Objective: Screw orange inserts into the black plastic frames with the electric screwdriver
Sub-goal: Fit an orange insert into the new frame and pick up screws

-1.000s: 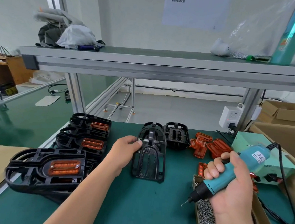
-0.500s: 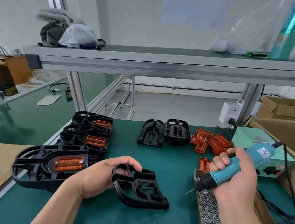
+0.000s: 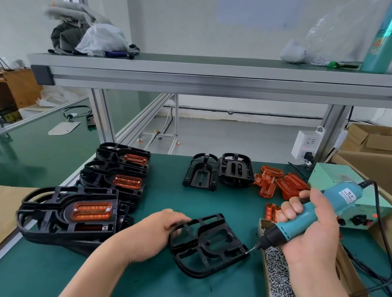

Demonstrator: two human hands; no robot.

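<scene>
Green matting covers the bench [image 3: 132, 284]. Right up close, the left hand [image 3: 150, 236] has its fingers curled over the nine o'clock edge of a bare black frame [image 3: 208, 243], which lies flat on the mat. At three o'clock of it, the right hand [image 3: 310, 232] is wrapped tight round the teal screwdriver [image 3: 301, 222]. The tool is slanted, with its bit aimed down toward eight o'clock. The tip sits right at the frame's near-right corner, but whether it touches cannot be told.

Below that hand is a cardboard box [image 3: 275, 283] heaped with silver screws. Out at nine o'clock of the left hand sits a stack [image 3: 68, 213] of frames, the top one with an orange insert fitted. Two more such stacks line up behind it toward eleven o'clock.

Further back at twelve o'clock, two empty frames [image 3: 201, 172] stand side by side, just touching. Loose inserts [image 3: 279, 183] are piled at their three o'clock, and one more lies by the right hand's knuckles. A pale green power unit [image 3: 328, 180] sits at two o'clock, with a white socket [image 3: 306, 144] behind it. Farthest off, the shelf [image 3: 219, 80] carries a cloth bundle at eleven o'clock and a teal bottle at one.
</scene>
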